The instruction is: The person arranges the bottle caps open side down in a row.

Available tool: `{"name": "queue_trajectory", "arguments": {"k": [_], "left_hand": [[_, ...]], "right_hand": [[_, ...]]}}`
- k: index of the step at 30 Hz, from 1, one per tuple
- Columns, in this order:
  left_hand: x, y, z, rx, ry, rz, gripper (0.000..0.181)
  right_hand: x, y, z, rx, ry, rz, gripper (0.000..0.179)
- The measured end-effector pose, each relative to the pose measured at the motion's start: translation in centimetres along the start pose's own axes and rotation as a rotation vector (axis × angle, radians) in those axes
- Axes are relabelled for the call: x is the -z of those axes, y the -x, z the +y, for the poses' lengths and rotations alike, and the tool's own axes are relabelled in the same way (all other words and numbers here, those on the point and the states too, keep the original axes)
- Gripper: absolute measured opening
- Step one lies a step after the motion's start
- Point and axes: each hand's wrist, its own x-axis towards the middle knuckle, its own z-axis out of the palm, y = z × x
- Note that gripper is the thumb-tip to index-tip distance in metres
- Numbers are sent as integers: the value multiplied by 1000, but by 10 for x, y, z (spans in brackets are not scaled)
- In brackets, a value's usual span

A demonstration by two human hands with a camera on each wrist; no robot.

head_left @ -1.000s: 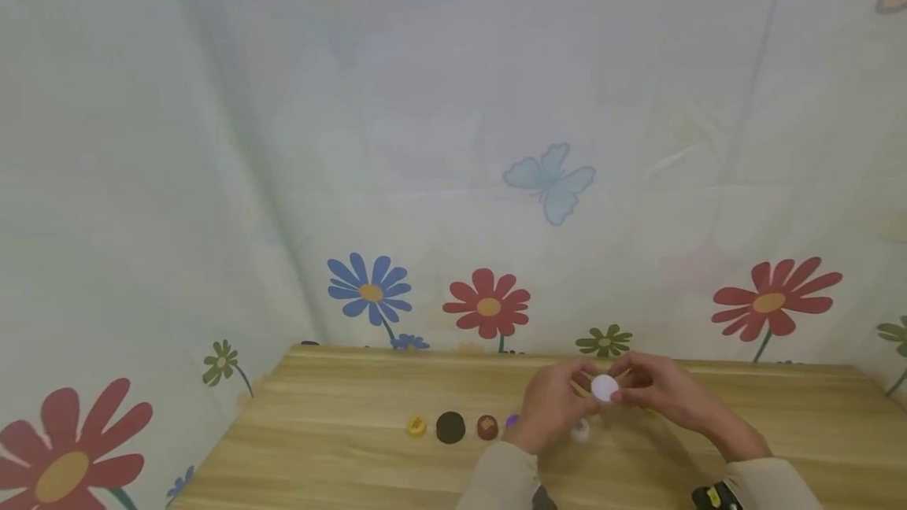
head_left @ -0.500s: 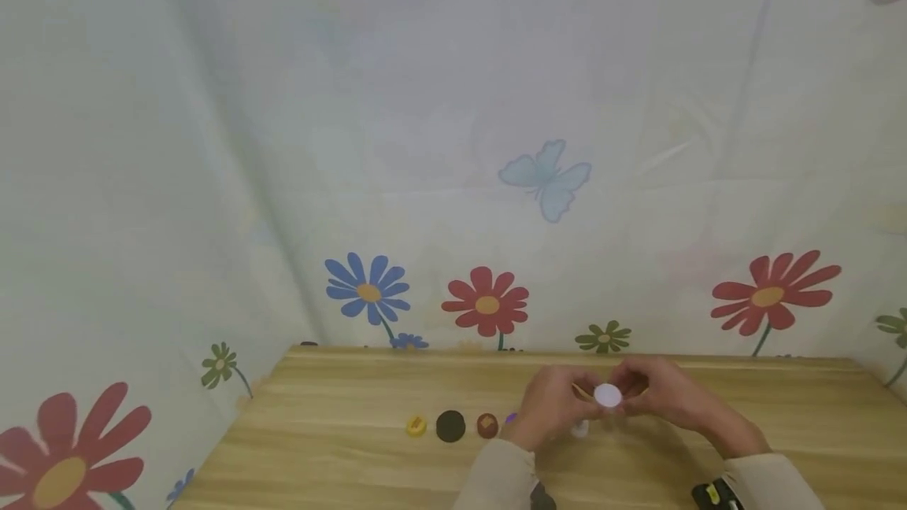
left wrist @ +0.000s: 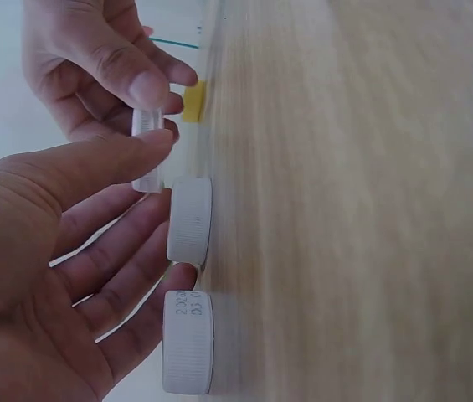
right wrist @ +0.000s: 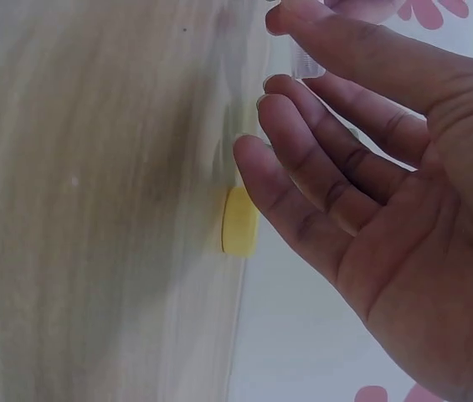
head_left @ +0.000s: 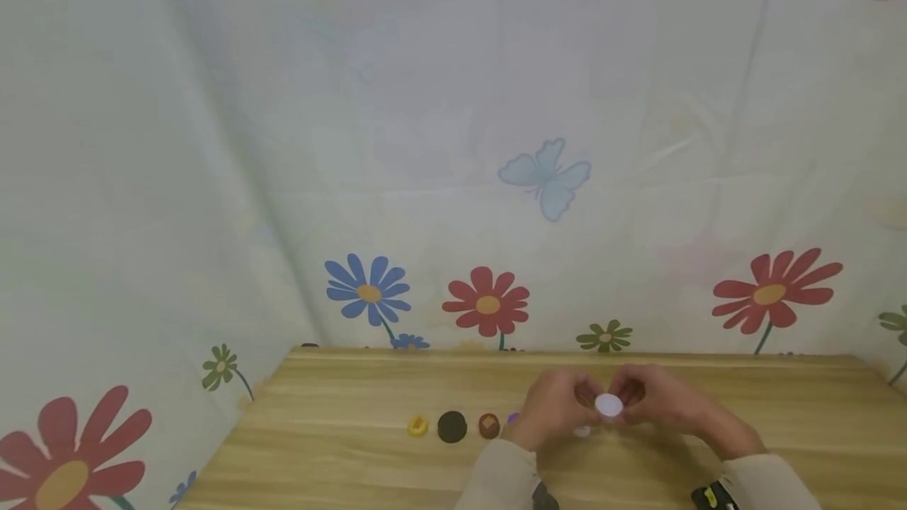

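Observation:
Between both hands is a white bottle cap (head_left: 608, 405) with a ridged side. My left hand (head_left: 556, 408) pinches it by one edge between thumb and fingers, and my right hand (head_left: 659, 400) pinches the opposite edge. In the left wrist view the cap (left wrist: 146, 151) stands edge-on between the two thumbs, above the table top. Close below the left fingers are a white ridged cap (left wrist: 190, 222) and another white cap (left wrist: 187, 343) with printed digits. A yellow cap (right wrist: 239, 221) sits on the table near the right little finger.
On the wooden table (head_left: 340, 463), a row runs left from the hands: a yellow cap (head_left: 417, 426), a black cap (head_left: 452, 426), a brown cap (head_left: 489, 425) and a purple cap (head_left: 513, 418) partly behind the left hand. A flower-printed cloth (head_left: 425, 140) hangs behind the table.
Both hands have come slightly down and nearer the body with the white bottle cap, whose top face now looks flatter. The caps in the row have stayed put.

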Motion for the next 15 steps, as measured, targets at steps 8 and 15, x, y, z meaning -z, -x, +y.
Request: {"name": "queue_trajectory", "arguments": {"k": [8,15], "left_hand": [[-3,1,-2,16,-13,-21,25],[-6,0,-1,14,-36,-40,27]], "right_hand": [[-4,1,-2,4,25,-5,28],[-4,3,-1,-13,55,-12,28]]}}
